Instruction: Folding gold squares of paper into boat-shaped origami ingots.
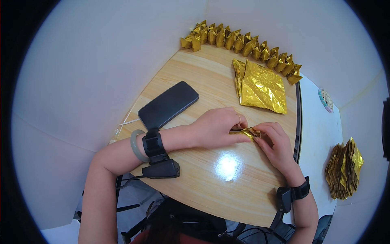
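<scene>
Pinching gold foil paper (pixel 245 132) flat on wooden table (pixel 211 179): left hand (pixel 217 128) presses, right hand (pixel 276 142) nips the corner. Best: align edges, crease firmly.

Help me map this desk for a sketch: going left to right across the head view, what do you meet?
Jade bangle → black phone → left hand → right hand → woven ball → side stack of gold foil sheets.

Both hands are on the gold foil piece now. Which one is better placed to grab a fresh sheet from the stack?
Probably the right hand: the stack of gold sheets lies straight ahead of it, while the left hand presses the foil piece flat on the table.
</scene>
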Demonstrator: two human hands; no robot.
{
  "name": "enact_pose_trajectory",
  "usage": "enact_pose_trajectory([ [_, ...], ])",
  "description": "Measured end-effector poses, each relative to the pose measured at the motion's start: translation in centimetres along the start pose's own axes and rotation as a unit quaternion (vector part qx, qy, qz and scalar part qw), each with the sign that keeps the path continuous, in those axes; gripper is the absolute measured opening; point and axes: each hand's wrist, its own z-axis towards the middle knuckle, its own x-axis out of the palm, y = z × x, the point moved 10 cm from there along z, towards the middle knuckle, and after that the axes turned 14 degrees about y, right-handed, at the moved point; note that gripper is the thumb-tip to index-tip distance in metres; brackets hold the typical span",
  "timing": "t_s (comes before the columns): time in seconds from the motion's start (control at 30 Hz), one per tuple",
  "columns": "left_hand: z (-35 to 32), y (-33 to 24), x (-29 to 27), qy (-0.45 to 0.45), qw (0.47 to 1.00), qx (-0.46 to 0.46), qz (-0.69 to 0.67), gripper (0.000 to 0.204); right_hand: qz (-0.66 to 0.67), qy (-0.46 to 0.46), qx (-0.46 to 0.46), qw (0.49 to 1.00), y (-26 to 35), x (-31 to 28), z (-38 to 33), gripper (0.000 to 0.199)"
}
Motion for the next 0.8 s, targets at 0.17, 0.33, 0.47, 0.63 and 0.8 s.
enact_pose_trajectory([
  [0.17, -0.1, 0.5, 0.4, -0.014, 0.999, 0.014, 0.025, 0.019, 0.027, 0.009, 0.044, 0.999, -0.7, 0.1, 0.0, 0.022],
  [0.33, -0.2, 1.0, 0.0, -0.046, 0.998, 0.013, 0.027, 0.016, -0.01, 0.001, -0.013, 1.0, 0.3, 0.0, 0.2, 0.021],
  [0.47, -0.1, 0.5, 0.4, -0.027, 0.998, 0.041, 0.031, 0.014, -0.004, 0.006, -0.008, 1.0, 0.2, 0.2, 0.1, 0.021],
  [0.63, -0.5, -1.0, 0.8, -0.013, 0.991, 0.103, 0.085, 0.011, 0.001, 0.001, -0.002, 1.0, 0.0, 0.1, 0.1, 0.021],
  [0.8, -0.5, -1.4, 1.0, 0.0, 0.989, 0.107, 0.1, 0.014, 0.01, 0.001, 0.019, 1.0, -0.3, 0.1, 0.1, 0.022],
])
